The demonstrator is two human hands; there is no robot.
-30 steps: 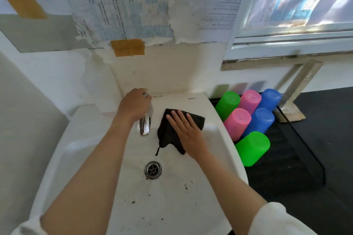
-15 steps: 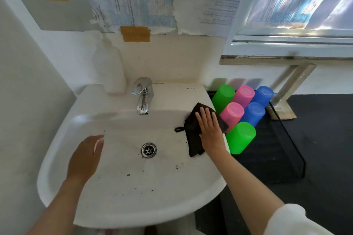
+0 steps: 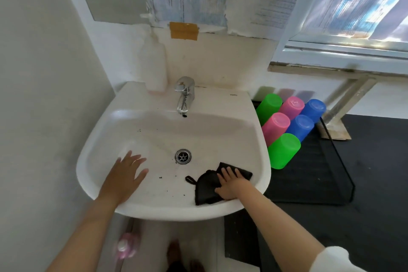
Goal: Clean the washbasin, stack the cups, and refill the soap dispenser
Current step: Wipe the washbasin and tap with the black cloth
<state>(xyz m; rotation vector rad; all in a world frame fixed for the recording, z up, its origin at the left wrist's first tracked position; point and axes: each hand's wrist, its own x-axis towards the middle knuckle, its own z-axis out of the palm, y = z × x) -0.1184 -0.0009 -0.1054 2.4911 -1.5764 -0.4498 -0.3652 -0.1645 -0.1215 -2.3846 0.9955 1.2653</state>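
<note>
A white washbasin fills the middle of the view, with dark specks of dirt around its metal drain. My right hand presses flat on a black cloth against the basin's near right wall. My left hand rests open, fingers spread, on the basin's near left side. A chrome tap stands at the back. A pale soap dispenser stands at the back left of the rim. Several upturned plastic cups, green, pink and blue, stand right of the basin.
The cups stand on a black mat on a dark counter. A wall is close on the left. A pink-capped bottle sits blurred below the basin. A window ledge with a bracket is at the back right.
My left hand left the tap and came down onto the basin's near left side. My right hand slid the cloth from beside the tap, along the right side, to the near right wall.
</note>
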